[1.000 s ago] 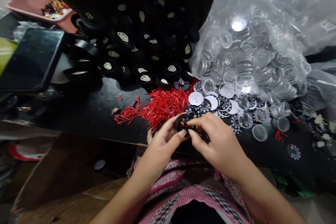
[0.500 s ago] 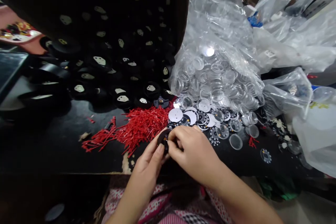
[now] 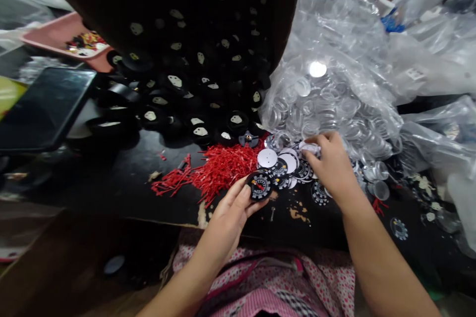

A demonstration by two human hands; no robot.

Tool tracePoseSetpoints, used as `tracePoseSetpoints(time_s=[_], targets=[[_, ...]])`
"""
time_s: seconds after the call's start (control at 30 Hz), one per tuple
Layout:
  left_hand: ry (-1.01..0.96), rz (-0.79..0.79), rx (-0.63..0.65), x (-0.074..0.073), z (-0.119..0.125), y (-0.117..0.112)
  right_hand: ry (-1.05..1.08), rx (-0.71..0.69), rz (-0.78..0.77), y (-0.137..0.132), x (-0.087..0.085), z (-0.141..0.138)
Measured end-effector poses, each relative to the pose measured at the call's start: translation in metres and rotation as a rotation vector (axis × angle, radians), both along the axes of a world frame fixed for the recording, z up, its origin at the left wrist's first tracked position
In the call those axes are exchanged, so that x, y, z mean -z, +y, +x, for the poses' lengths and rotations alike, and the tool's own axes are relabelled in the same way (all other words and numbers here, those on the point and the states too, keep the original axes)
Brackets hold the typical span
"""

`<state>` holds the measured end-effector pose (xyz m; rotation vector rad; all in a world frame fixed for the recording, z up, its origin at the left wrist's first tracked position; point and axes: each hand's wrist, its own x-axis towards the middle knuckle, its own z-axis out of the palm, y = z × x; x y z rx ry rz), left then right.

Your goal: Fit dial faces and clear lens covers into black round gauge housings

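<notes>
My left hand (image 3: 233,209) is closed round the edge of a small round black dial gauge (image 3: 260,186). Its face is turned up and shows white marks and a red pointer. Over the heap to the right, my right hand (image 3: 332,166) has its thumb and forefinger apart around a pale, clear piece, too blurred to name surely. Printed dial discs (image 3: 280,167), some white side up, lie between the two hands. Clear round plastic covers (image 3: 327,114) are piled just beyond my right hand.
Red pointers (image 3: 223,171) lie heaped beyond my left hand. Black round cases (image 3: 201,132) fill a big dark container at the back. A clear plastic bag (image 3: 334,20) spreads behind the covers. At left are a phone-like dark slab (image 3: 48,106) and a pink tray (image 3: 59,34).
My right hand has left the gauge and moved right and away to the heap of discs and covers. The gauge, still in my left hand, now shows its face. The view has shifted left.
</notes>
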<state>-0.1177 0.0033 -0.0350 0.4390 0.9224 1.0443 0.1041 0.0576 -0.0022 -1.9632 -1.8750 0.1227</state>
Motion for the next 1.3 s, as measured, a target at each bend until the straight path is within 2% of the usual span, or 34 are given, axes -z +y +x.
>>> tracePoseSetpoints(time_s=[0.1, 0.2, 0.3, 0.47, 0.57, 0.67, 0.77, 0.87, 1.0, 1.07, 1.17, 1.2, 1.23, 1.3], targets=[[-0.042, -0.043, 0.064, -0.004, -0.002, -0.001, 0.13, -0.057, 0.067, -0.012, -0.011, -0.014], [-0.102, -0.113, 0.08, -0.007, -0.001, -0.002, 0.243, -0.234, 0.124, -0.029, -0.015, -0.044], [-0.163, -0.163, 0.046, -0.008, -0.001, -0.002, 0.23, -0.428, 0.113, -0.044, -0.01, -0.069], [-0.155, -0.097, 0.054, -0.008, -0.003, 0.0, 0.13, -0.537, 0.188, -0.061, -0.003, -0.079], [-0.068, -0.011, 0.062, -0.005, -0.003, -0.002, 0.264, -0.481, 0.21, -0.059, -0.006, -0.08], [0.114, 0.135, 0.12, -0.004, -0.005, -0.008, 0.454, -0.314, 0.062, -0.05, -0.012, -0.085], [0.29, 0.288, 0.19, -0.007, -0.007, -0.016, 0.384, -0.265, -0.029, -0.042, -0.012, -0.091], [0.363, 0.36, 0.23, -0.012, -0.007, -0.018, 0.331, -0.276, 0.073, -0.04, -0.007, -0.097], [0.434, 0.36, 0.222, -0.019, -0.009, -0.015, 0.424, -0.301, 0.173, -0.04, -0.002, -0.108], [0.459, 0.308, 0.234, -0.019, -0.024, -0.021, 0.477, -0.351, 0.083, -0.041, -0.004, -0.111], [0.613, 0.208, 0.282, -0.008, -0.077, -0.048, 0.563, -0.476, -0.164, -0.044, -0.01, -0.105], [0.732, 0.196, 0.282, -0.002, -0.1, -0.06, 0.592, -0.48, -0.22, -0.045, -0.01, -0.1], [0.912, 0.195, 0.204, 0.003, -0.123, -0.07, 0.615, -0.456, -0.252, -0.047, -0.01, -0.096], [1.326, 0.318, 0.033, 0.01, -0.16, -0.082, 0.634, -0.391, -0.275, -0.051, -0.008, -0.092]])
